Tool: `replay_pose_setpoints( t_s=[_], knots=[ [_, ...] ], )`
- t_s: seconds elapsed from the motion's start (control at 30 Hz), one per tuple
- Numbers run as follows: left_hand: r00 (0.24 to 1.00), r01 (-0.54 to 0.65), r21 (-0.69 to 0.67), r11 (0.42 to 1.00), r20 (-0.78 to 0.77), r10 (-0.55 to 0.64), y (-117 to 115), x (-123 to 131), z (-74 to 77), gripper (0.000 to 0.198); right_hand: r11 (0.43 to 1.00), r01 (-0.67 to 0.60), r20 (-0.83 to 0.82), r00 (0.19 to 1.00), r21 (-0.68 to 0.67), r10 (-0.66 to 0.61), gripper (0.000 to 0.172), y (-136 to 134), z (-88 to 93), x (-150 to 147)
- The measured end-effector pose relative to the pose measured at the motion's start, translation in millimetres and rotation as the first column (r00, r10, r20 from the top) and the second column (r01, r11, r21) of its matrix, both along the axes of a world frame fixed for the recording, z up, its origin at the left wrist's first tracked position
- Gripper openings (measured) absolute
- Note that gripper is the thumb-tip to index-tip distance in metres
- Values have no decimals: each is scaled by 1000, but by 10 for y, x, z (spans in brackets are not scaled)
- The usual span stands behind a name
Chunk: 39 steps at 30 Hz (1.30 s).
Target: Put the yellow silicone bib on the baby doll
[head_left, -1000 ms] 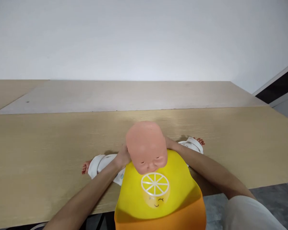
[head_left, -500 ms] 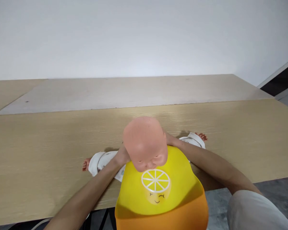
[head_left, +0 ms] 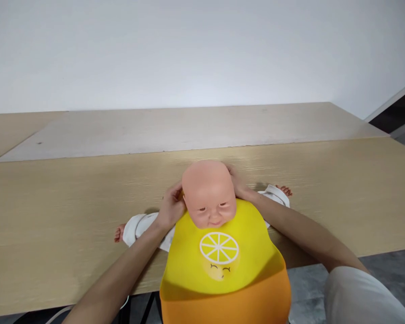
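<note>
A baby doll with a bald head lies on its back at the table's near edge, arms spread in white sleeves. Over its chest is a yellow bib with a lemon-slice face and an orange catch pocket. My left hand is closed beside the doll's neck, with a bit of yellow bib edge at its fingers. On the other side my right hand curls round behind the head at the bib's neck band. The doll's head hides the fingertips of both hands.
The wooden table runs wide to both sides, with a paler board along its back against a white wall. Grey floor shows below the front edge at right. A pale cable is at lower left.
The doll's head has tipped back, so its face shows more. My left hand has moved up beside the head, and my right hand has shifted slightly up behind it.
</note>
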<state>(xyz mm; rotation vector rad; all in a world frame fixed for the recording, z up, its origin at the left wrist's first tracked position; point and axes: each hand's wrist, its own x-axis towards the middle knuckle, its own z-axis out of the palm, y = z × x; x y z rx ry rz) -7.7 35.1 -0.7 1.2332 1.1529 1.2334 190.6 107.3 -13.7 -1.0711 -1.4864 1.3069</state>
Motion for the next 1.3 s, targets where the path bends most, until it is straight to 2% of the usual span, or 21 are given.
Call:
replay_pose_setpoints(
  t_s=[0.13, 0.23, 0.4, 0.5, 0.57, 0.7, 0.87, 1.13, 1.3],
  knots=[
    [999, -37, 52, 998, -25, 38, 11, -22, -13, 23, 990, 121, -168, 977, -77, -132, 43, 49, -15, -22],
    [996, -59, 53, 997, -65, 63, 11, -26, -27, 32, 979, 204, -132, 971, 27, -199, 44, 49, -11, -4],
    [963, -37, 53, 998, -266, 50, 41, -78, -97, 33, 937, 188, 109, 967, 296, -228, 38, 112, -79, 90],
    [912, -24, 32, 999, -409, 35, 74, -117, -166, 40, 915, 176, 356, 882, 362, -310, 27, 159, -107, 141],
    [898, -9, 12, 1000, -440, 14, 94, -127, -195, 46, 920, 156, 488, 809, 358, -327, 23, 173, -100, 155],
    [879, 15, -13, 1000, -477, -19, 116, -118, -176, 50, 947, 87, 680, 676, 309, -284, 22, 161, -45, 151],
    [835, 31, -32, 999, -548, -43, 124, -113, -113, 47, 961, 25, 826, 505, 276, -251, 27, 125, 51, 141],
    [721, 6, -84, 996, -690, -63, 88, -110, -13, 49, 972, -33, 884, 425, 231, -195, 29, 124, 83, 160],
    [701, 11, -110, 994, -708, -86, 87, -109, 7, 50, 974, -55, 910, 372, 218, -182, 30, 132, 74, 140]
  ],
)
